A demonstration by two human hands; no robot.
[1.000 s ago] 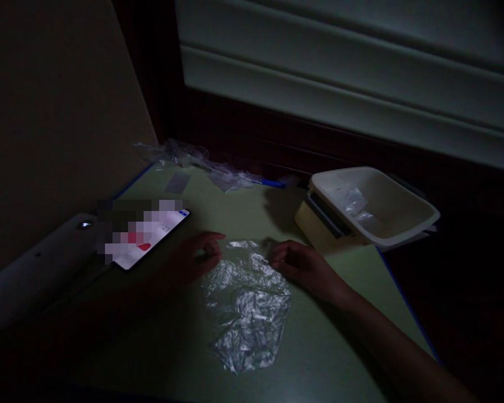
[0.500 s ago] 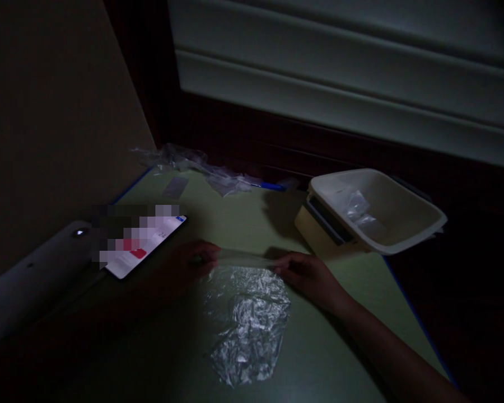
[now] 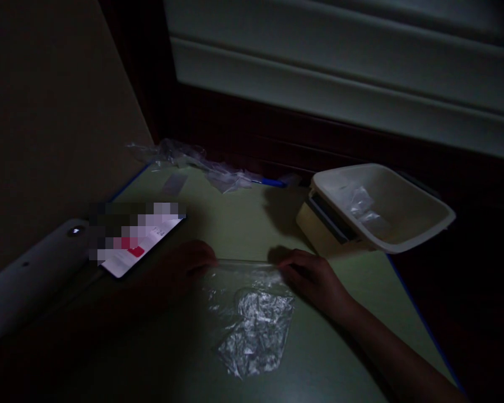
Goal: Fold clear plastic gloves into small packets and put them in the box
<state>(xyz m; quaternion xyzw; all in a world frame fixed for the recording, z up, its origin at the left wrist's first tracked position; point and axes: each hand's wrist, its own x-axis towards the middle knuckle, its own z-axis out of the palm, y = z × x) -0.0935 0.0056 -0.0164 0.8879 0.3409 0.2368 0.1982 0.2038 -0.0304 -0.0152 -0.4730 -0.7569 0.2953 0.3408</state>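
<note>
The left hand (image 3: 201,258) and right hand (image 3: 308,277) pinch a clear plastic bag (image 3: 262,322) by its far edge, held straight between them; its crinkled body lies on the pale green table (image 3: 235,224), a lit smartphone (image 3: 151,239) to the left, an open cream plastic container (image 3: 409,207) to the right

At lower centre, a crumpled clear plastic bag (image 3: 256,330) lies on a pale green tabletop (image 3: 235,224), its far edge between left hand (image 3: 195,258) and right hand (image 3: 313,275). Centre left, a flat rectangular phone (image 3: 162,238) is right of a long white device (image 3: 29,274). Centre right stands a cream plastic bin (image 3: 420,212), clear film (image 3: 362,202) inside. Behind lie clear plastic wrappers (image 3: 180,152), left of a slim blue pen (image 3: 273,182).
</note>
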